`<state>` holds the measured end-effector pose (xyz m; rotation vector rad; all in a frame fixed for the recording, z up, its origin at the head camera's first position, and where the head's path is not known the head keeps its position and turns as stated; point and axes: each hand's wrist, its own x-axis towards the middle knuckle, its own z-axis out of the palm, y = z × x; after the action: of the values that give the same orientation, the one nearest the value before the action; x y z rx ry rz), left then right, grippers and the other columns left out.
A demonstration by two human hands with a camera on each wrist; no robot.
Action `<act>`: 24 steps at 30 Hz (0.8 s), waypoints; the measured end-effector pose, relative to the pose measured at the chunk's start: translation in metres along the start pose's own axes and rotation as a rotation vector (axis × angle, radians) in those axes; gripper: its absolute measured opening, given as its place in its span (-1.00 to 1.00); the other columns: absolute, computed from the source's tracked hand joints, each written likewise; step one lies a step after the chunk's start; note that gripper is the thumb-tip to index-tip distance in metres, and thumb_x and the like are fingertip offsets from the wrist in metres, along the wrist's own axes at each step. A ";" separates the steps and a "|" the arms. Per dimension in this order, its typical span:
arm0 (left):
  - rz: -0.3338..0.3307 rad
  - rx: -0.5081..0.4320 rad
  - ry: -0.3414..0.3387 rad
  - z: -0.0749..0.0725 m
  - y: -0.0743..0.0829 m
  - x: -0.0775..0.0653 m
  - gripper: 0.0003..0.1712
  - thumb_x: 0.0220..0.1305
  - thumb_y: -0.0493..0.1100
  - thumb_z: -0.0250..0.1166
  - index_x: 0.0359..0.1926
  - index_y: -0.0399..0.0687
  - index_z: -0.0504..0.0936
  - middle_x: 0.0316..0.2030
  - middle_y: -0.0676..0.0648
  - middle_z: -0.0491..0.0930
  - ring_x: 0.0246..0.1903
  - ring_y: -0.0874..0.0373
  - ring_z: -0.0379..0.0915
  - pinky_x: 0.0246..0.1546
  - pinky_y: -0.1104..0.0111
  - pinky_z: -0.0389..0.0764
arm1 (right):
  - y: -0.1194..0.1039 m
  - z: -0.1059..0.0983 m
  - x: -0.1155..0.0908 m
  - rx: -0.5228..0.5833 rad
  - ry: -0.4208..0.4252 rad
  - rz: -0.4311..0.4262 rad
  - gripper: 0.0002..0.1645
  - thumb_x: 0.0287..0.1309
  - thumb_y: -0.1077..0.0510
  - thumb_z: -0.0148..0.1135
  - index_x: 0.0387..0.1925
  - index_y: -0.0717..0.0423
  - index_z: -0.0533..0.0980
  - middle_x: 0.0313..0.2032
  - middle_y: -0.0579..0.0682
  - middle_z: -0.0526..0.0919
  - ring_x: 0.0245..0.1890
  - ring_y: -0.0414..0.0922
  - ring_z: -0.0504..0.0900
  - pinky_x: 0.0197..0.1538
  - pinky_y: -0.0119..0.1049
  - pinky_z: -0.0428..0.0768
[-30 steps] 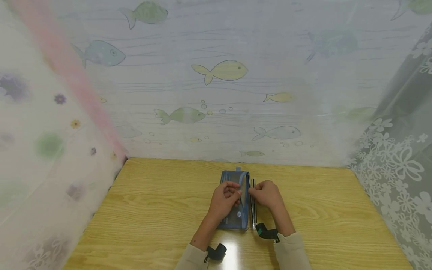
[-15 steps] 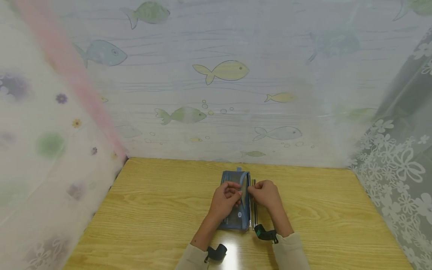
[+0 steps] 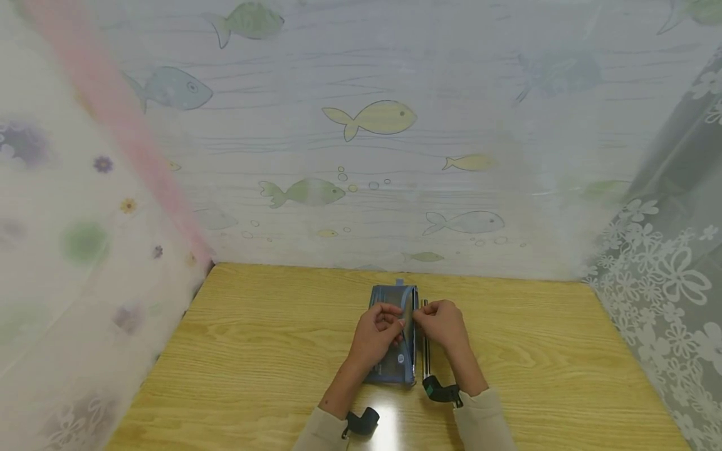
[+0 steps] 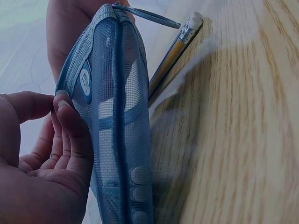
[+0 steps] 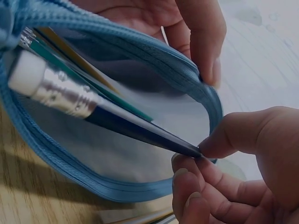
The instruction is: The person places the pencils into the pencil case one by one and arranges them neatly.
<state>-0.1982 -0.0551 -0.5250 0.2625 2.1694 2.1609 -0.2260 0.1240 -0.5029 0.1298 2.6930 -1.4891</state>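
A blue mesh pencil case (image 3: 389, 368) lies on the table with its zipped mouth spread open to the right. My left hand (image 3: 372, 338) pinches the upper edge of that mouth between thumb and finger, also plain in the left wrist view. My right hand (image 3: 445, 324) pinches a dark blue pencil (image 5: 135, 127) near one end, at the mouth's right side. The pencil's white eraser (image 5: 29, 74) points into the case, its metal band across the opening. Within the case, a green pencil (image 5: 110, 95) and a yellow pencil (image 5: 70, 53) show beside it.
More pencils (image 3: 427, 354) lie on the wooden table (image 3: 271, 351) just right of the case; one yellow pencil (image 4: 170, 58) has a white eraser. A cord-like zip pull (image 4: 149, 17) sticks out from the case's end. A fish-print curtain (image 3: 361, 163) hangs behind the table.
My right hand has shifted slightly left, carrying the dark blue pencil from beside the case into its mouth. My left hand has stayed in place on the edge.
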 end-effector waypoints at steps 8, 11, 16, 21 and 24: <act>0.003 0.008 0.002 0.000 0.000 0.000 -0.73 0.47 -0.31 0.35 0.10 -0.35 0.60 -0.27 -0.20 0.65 -0.45 0.18 0.61 -0.42 0.45 0.66 | 0.000 0.002 0.000 0.012 0.003 0.010 -0.77 0.21 0.14 0.33 -0.37 0.24 0.75 -0.57 -0.04 0.72 -0.59 -0.16 0.66 -0.51 -0.33 0.56; 0.002 0.015 0.001 0.000 -0.001 0.001 -0.73 0.47 -0.31 0.35 0.10 -0.35 0.60 -0.27 -0.19 0.65 -0.45 0.18 0.61 -0.42 0.46 0.66 | 0.000 0.003 0.000 0.011 0.003 0.010 -0.77 0.21 0.14 0.33 -0.38 0.25 0.74 -0.57 -0.03 0.71 -0.58 -0.15 0.65 -0.51 -0.33 0.56; 0.007 0.010 -0.001 0.000 -0.002 0.001 -0.73 0.47 -0.31 0.35 0.10 -0.35 0.60 -0.26 -0.22 0.66 -0.45 0.18 0.61 -0.42 0.46 0.66 | -0.001 0.004 -0.001 0.009 0.004 0.007 -0.77 0.23 0.15 0.32 -0.37 0.26 0.75 -0.57 -0.04 0.71 -0.58 -0.17 0.63 -0.51 -0.32 0.56; 0.007 0.003 0.000 -0.001 -0.002 0.001 -0.73 0.46 -0.31 0.36 0.09 -0.35 0.60 -0.27 -0.22 0.65 -0.45 0.18 0.61 -0.42 0.45 0.66 | -0.002 0.007 -0.001 0.016 0.002 -0.010 -0.78 0.22 0.17 0.33 -0.38 0.26 0.75 -0.61 -0.05 0.69 -0.59 -0.17 0.62 -0.51 -0.32 0.57; 0.003 0.001 0.000 -0.001 -0.002 0.001 -0.73 0.46 -0.31 0.37 0.09 -0.34 0.60 -0.28 -0.19 0.65 -0.45 0.18 0.61 -0.42 0.45 0.66 | -0.002 0.010 -0.001 0.010 0.001 -0.022 -0.80 0.21 0.18 0.34 -0.40 0.25 0.75 -0.62 -0.08 0.67 -0.60 -0.17 0.59 -0.51 -0.33 0.55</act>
<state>-0.1997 -0.0556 -0.5271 0.2654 2.1716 2.1615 -0.2255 0.1146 -0.5065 0.1010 2.6968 -1.5089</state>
